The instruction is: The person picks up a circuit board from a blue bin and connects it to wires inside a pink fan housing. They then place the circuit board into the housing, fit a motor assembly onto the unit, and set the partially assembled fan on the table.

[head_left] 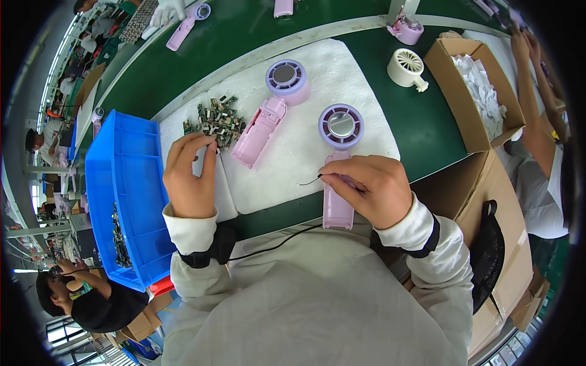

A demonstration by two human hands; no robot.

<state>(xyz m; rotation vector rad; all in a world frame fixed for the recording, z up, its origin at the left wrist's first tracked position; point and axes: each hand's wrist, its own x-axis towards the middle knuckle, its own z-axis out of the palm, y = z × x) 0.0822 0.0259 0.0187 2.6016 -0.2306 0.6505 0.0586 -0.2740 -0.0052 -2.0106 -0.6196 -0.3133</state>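
My left hand (190, 174) is at the near edge of a heap of small circuit boards (223, 119), its thumb and forefinger tips together. Whatever sits between those tips is too small to make out. A thin black wire (311, 182) pokes out of the pinched fingers of my right hand (375, 189). That hand covers part of a pink handheld fan's handle (338, 210), whose purple ringed head (341, 126) points away from me. To its left lies a second pink fan with an open, hollow handle (259, 134) and a round purple head (285, 79).
White foam sheeting (329, 67) covers part of the green table (421, 116). A blue bin (140, 201) holding more boards stands at left. Toward the right are a cream fan head (407, 68) and a cardboard box (455, 91) of white pieces. Other people sit nearby.
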